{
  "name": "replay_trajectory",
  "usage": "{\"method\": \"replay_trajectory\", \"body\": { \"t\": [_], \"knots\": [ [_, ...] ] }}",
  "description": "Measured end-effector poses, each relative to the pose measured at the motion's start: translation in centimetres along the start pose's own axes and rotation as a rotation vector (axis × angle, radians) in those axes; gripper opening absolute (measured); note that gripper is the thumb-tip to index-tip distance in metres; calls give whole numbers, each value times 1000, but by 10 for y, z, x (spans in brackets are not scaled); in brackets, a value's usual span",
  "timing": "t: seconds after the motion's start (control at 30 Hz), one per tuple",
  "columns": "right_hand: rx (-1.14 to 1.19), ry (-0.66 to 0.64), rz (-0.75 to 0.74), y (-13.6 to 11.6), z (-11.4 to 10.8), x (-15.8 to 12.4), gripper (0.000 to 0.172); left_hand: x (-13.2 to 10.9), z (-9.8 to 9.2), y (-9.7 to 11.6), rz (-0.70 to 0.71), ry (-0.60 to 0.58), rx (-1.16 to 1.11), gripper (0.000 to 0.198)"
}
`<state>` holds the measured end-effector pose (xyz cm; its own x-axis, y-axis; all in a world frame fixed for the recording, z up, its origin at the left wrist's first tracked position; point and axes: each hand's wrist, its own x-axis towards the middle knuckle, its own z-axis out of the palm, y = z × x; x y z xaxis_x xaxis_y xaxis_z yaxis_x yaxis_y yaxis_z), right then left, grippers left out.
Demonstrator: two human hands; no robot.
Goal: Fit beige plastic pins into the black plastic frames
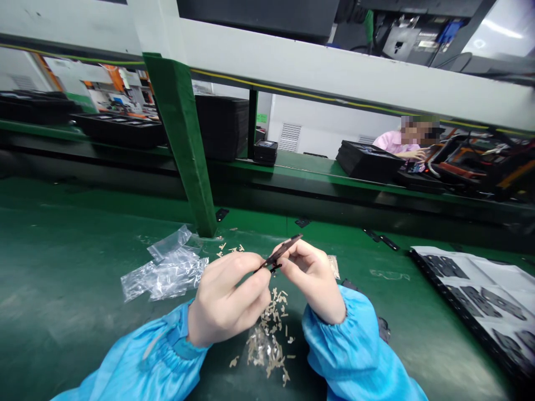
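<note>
Between my two hands a thin black flat part [285,249] is held up, tilted and seen nearly edge-on. My left hand [234,292] pinches its near left end between thumb and fingers. At its other end, the fingers of my right hand [311,273] are closed on it, with the thumb at its underside. A small dark piece shows just below the part; whether it is joined on I cannot tell. Beneath my hands, many small beige pieces [273,312] lie scattered on the green tabletop [83,262], some on or in a clear bag [259,348].
Clear plastic bags [171,270] lie crumpled at the left. A black tray [460,312] with white lining and several flat black parts stands at the right. A green post [184,150] rises ahead. Behind the ledge, a person in pink [393,139] works beside stacked black trays [368,161].
</note>
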<state>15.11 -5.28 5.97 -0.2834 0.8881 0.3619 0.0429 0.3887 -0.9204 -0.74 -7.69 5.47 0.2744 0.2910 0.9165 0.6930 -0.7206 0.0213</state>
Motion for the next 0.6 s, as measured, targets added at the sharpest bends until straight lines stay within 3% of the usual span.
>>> {"method": "replay_trajectory", "body": {
  "t": [0.2, 0.6],
  "knots": [
    [-3, 6, -31, -3, 1, 0, 13, 5, -4, 3, -235, -31, -142, 14],
    [-75, 45, -69, -4, 2, -2, 11, 9, -7, 1, -369, -66, -302, 14]
  ]
}}
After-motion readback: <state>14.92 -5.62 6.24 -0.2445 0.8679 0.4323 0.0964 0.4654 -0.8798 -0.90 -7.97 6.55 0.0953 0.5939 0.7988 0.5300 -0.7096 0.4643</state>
